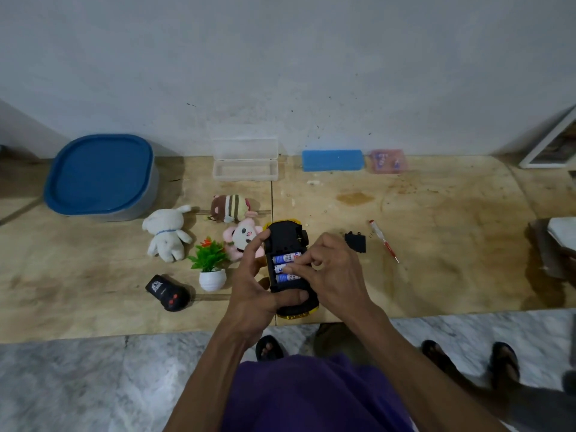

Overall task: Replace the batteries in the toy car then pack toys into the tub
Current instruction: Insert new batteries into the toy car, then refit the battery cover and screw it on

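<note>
Toy car (285, 241) upside down at the front of the worktop (436, 244), black underside up, battery bay open with three blue-labelled AA cells (286, 268) lying side by side. Left hand (252, 294) wrapped round the car's body, thumb near the rear end, index finger along the far left edge, bracing it. Right hand (330, 272) curled over the bay, fingertips pressing on the middle cell.

Judged step: seating or prising a cell. Best done with the car braced firmly, pushing against the spring end first, checking polarity marks before pressing flat.

Battery cover (355, 241) and screwdriver (385, 241) lying just right, needed next. Tub (99, 177) with blue lid on, far left; plush toys (199, 232) between, unpacked.
</note>
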A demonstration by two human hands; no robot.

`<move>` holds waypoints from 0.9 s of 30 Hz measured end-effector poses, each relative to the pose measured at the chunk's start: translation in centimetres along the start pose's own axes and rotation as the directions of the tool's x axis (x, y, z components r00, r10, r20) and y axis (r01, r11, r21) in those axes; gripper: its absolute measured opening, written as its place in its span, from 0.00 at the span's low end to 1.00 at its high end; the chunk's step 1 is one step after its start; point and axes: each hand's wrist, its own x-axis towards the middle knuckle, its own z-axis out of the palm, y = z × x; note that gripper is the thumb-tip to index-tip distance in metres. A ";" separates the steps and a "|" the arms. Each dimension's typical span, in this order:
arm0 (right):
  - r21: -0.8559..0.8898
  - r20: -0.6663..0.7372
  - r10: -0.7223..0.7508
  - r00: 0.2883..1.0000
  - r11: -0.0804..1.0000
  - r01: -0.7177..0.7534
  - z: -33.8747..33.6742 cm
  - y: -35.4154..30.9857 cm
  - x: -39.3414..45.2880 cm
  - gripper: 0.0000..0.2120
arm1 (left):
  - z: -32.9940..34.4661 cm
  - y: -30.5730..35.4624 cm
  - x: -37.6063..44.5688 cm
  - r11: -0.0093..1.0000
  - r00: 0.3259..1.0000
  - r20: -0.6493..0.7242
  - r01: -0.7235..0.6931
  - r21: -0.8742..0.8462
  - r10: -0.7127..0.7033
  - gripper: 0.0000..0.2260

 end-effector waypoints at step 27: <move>-0.639 0.273 0.500 0.822 0.733 -0.234 -3.5 21.9 8.1 0.23 | 4.9 -4.3 10.6 0.906 0.944 -0.188 0.316 0.280 -0.271 0.49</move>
